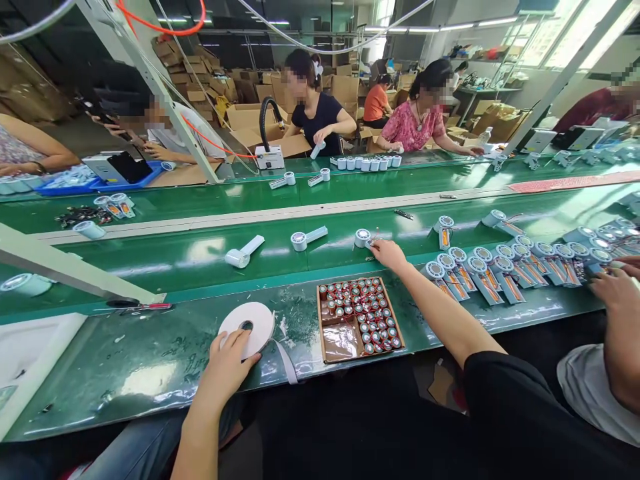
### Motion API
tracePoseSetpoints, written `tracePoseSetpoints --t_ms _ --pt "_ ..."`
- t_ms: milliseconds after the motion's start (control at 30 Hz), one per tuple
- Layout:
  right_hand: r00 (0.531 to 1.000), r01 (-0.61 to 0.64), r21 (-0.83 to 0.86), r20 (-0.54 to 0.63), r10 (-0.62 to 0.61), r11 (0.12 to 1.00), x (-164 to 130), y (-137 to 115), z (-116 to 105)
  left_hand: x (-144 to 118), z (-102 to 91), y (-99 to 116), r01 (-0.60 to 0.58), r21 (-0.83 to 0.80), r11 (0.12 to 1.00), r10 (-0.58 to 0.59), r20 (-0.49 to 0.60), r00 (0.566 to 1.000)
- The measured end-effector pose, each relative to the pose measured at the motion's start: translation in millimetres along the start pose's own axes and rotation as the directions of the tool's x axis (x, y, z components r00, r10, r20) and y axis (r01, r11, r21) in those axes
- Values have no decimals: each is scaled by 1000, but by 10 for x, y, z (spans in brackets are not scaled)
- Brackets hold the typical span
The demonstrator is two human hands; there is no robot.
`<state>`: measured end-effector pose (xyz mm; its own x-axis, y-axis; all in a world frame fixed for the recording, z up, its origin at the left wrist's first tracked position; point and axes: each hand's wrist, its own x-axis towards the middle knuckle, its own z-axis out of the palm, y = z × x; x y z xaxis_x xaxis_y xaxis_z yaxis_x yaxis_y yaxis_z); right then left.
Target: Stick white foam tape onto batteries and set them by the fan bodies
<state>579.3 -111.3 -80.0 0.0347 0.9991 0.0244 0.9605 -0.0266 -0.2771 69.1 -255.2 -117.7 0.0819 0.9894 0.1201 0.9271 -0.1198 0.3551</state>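
Note:
A roll of white tape (pixel 260 323) lies on the bench front, its loose end hanging over the edge. My left hand (pixel 233 360) rests over its near side, with fingers curled at the centre hole. On the green belt, my right hand (pixel 389 255) reaches forward and pinches the handle side of a white round-headed device body (pixel 363 238); the fingers hide most of that handle. Between my arms sits a shallow cardboard box (pixel 320 333) of small round cylindrical parts with red wires, one front section bare.
Two more white device bodies (pixel 299 241) (pixel 239 258) lie along the belt. Rows of open device bodies (pixel 483 267) stand at right, beside a co-worker's hand (pixel 617 287). A metal post (pixel 100 267) and scissors (pixel 140 305) are at left. Several people work across the line.

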Motion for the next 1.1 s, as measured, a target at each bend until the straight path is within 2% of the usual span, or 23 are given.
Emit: tracePoseSetpoints --t_ms 67,133,200,233,300,367,400,433,500,533,567,600,633,667,700,733,767,800,833,867,933,1100 --pt "999 17 67 -33 -15 998 -138 -98 -67 1 15 114 -33 20 999 33 -24 999" --pt "996 62 134 -66 -54 989 -360 -318 -126 9 28 330 -98 13 995 99 -162 982" --pt "987 158 283 -34 -155 946 -672 -642 -158 28 11 617 -208 0 978 197 -316 928" --pt "973 206 405 15 -232 891 -851 -825 -161 41 -12 768 -271 0 963 252 -369 895" --pt "901 200 711 136 -412 674 -1215 -1182 -141 68 -81 1042 -378 12 926 348 -421 838" --pt "814 52 891 224 -535 452 -1523 -1469 -94 91 -159 1235 -437 5 899 396 -434 809" --pt "782 -11 922 250 -570 388 -1640 -1570 -65 101 -191 1291 -447 -24 894 392 -440 808" --pt "754 -39 935 259 -603 353 -1730 -1640 -35 109 -216 1321 -435 -83 897 359 -439 823" --pt "684 41 926 247 -686 374 -1829 -1698 12 125 -235 1313 -336 -286 897 202 -411 889" --pt "627 127 902 249 -739 412 -1843 -1692 23 133 -229 1284 -256 -399 881 95 -381 920" --pt "549 198 872 280 -788 448 -1834 -1671 23 140 -211 1245 -169 -498 851 -13 -342 939" --pt "463 226 848 340 -819 480 -1802 -1640 12 145 -183 1200 -92 -571 816 -106 -304 947" --pt "404 218 831 400 -822 512 -1749 -1604 -10 146 -145 1154 -40 -615 787 -170 -279 945" --pt "405 188 818 440 -802 544 -1674 -1567 -38 141 -98 1109 -9 -635 773 -209 -268 940" --pt "480 165 799 447 -755 578 -1579 -1532 -67 130 -44 1070 12 -641 768 -229 -258 939" --pt "612 174 761 414 -674 625 -1468 -1504 -91 113 14 1038 26 -641 767 -237 -246 940" --pt "756 226 681 328 -566 697 -1348 -1483 -104 90 72 1014 39 -637 770 -239 -231 943" --pt "859 290 559 206 -468 777 -1228 -1471 -102 64 127 1001 50 -630 775 -236 -215 948" --pt "908 336 416 96 -409 845 -1118 -1469 -84 37 175 997 55 -622 781 -226 -199 954" --pt "920 367 282 31 -391 887 -1025 -1476 -49 12 215 1001 56 -614 787 -212 -184 960" --pt "913 404 104 14 -408 909 -912 -1514 51 -28 262 1024 44 -587 809 -176 -170 970" --pt "905 426 -24 31 -425 904 -940 -1614 224 -55 260 1046 -43 -484 874 -64 -202 977"
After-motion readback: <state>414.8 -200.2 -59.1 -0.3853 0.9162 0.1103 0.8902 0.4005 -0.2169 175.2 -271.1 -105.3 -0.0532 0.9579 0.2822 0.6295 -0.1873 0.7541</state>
